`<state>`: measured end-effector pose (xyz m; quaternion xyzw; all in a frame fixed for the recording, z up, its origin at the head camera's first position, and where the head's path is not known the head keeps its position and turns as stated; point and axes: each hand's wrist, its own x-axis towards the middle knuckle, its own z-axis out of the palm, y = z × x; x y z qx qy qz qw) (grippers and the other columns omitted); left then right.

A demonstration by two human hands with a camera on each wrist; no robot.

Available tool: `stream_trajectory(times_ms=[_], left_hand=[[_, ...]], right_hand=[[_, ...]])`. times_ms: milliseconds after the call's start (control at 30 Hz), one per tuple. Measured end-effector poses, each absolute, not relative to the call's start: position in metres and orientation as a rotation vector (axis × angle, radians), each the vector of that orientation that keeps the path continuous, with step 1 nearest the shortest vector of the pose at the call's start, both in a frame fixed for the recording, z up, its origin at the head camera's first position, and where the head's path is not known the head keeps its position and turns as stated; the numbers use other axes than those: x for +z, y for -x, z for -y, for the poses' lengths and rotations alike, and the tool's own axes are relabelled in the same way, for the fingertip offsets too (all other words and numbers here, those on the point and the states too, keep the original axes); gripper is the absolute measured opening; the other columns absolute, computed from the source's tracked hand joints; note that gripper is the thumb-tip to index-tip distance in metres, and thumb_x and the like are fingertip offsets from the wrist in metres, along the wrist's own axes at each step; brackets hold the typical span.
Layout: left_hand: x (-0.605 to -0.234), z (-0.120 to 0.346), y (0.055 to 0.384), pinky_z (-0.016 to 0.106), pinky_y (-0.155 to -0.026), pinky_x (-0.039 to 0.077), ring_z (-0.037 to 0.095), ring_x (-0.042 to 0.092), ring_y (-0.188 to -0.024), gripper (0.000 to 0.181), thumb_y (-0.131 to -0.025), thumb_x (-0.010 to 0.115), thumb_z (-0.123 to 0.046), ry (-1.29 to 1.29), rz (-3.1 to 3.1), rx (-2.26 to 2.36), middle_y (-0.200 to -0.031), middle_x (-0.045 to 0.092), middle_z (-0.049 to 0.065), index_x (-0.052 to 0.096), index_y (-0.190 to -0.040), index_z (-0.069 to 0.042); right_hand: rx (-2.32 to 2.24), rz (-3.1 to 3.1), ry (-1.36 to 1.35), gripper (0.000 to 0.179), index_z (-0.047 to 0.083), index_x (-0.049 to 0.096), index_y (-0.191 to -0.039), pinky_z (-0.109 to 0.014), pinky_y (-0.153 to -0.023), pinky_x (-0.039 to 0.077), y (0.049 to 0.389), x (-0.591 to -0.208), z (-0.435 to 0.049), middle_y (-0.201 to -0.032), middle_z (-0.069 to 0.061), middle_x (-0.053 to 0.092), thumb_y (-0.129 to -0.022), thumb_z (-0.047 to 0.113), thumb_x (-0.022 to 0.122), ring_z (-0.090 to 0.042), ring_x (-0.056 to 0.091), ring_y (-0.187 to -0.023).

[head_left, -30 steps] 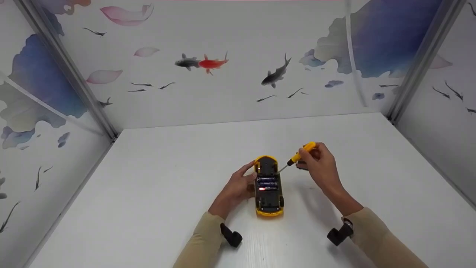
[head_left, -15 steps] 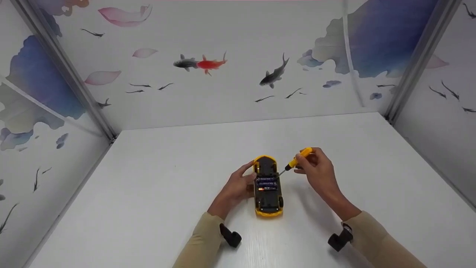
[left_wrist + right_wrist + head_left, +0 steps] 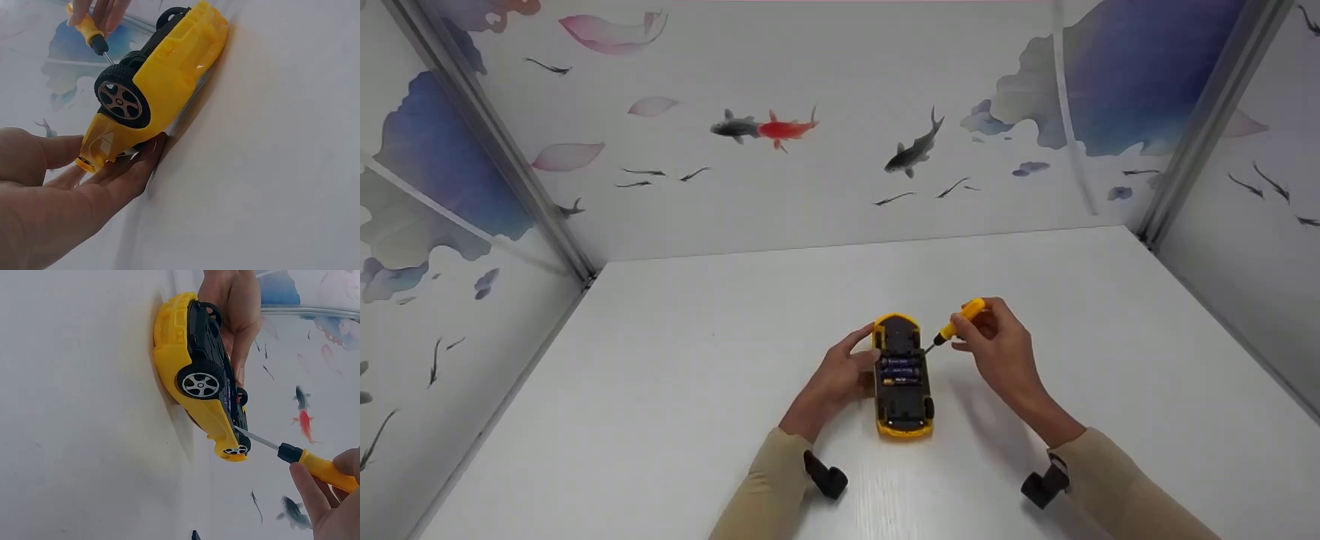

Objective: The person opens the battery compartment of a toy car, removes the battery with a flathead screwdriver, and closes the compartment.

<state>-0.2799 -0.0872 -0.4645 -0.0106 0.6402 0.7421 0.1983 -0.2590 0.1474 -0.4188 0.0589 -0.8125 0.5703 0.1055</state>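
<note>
A yellow toy car (image 3: 904, 411) lies upside down on the white table, its black underside facing up. Several batteries (image 3: 900, 372) sit side by side in its uncovered compartment. My left hand (image 3: 838, 376) holds the car's left side, with the thumb at the near edge and fingers underneath in the left wrist view. Between the thumb and fingers of my right hand (image 3: 1006, 349) is a yellow-handled screwdriver (image 3: 964, 318). Its metal shaft (image 3: 259, 437) slants down to the car's right edge beside the batteries. The exact spot its tip touches is too small to tell.
The white tabletop (image 3: 682, 390) extends around the car. Printed panels with fish, such as the back wall (image 3: 840, 202), enclose it on the back and sides, with metal posts (image 3: 1222, 120) at the corners. Black cameras (image 3: 826, 475) are strapped to both wrists.
My right hand and the screwdriver have moved slightly down and left, and the tip shifted a little along the car's right edge. The left hand and car stay nearly still.
</note>
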Motion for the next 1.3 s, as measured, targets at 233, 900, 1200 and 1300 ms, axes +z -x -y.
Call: stream_trajectory(times_ms=[233, 900, 1200, 1300], left_hand=[[-0.465, 0.086, 0.279, 0.035, -0.076, 0.059, 0.022, 0.07, -0.093, 0.058, -0.105, 0.05, -0.012, -0.003, -1.851, 2.058, -0.126, 0.068, 0.017, 0.031, -0.158, -0.025], [-0.466, 0.081, 0.276, 0.036, -0.075, 0.06, 0.022, 0.071, -0.092, 0.057, -0.104, 0.051, -0.013, 0.014, -1.937, 2.031, -0.128, 0.068, 0.015, 0.033, -0.157, -0.025], [-0.464, 0.08, 0.276, 0.036, -0.078, 0.061, 0.022, 0.072, -0.093, 0.056, -0.105, 0.05, -0.012, -0.001, -1.98, 2.018, -0.129, 0.067, 0.017, 0.033, -0.157, -0.024], [-0.463, 0.081, 0.276, 0.036, -0.079, 0.06, 0.021, 0.071, -0.094, 0.057, -0.105, 0.05, -0.013, 0.001, -1.988, 2.004, -0.129, 0.067, 0.016, 0.032, -0.157, -0.025]], right_hand=[[1.617, 2.419, -0.234, 0.031, 0.006, 0.054, -0.121, -0.023, -0.08, 0.06, 0.26, -0.417, -0.146, -0.115, -0.015, 0.069, -0.098, 0.024, 0.065, -0.027, 0.071, -0.102], [1.214, 2.462, -0.445, 0.026, 0.006, 0.059, -0.116, -0.037, -0.079, 0.062, 0.258, -0.415, -0.12, -0.105, -0.012, 0.071, -0.096, 0.018, 0.068, -0.023, 0.072, -0.091], [1.364, 2.427, -0.326, 0.028, 0.006, 0.056, -0.119, -0.016, -0.07, 0.054, 0.264, -0.421, -0.131, -0.103, -0.012, 0.072, -0.098, 0.022, 0.065, -0.021, 0.07, -0.083], [1.502, 2.411, -0.273, 0.029, 0.006, 0.054, -0.122, -0.018, -0.081, 0.059, 0.266, -0.424, -0.136, -0.108, -0.014, 0.07, -0.099, 0.022, 0.064, -0.023, 0.07, -0.093]])
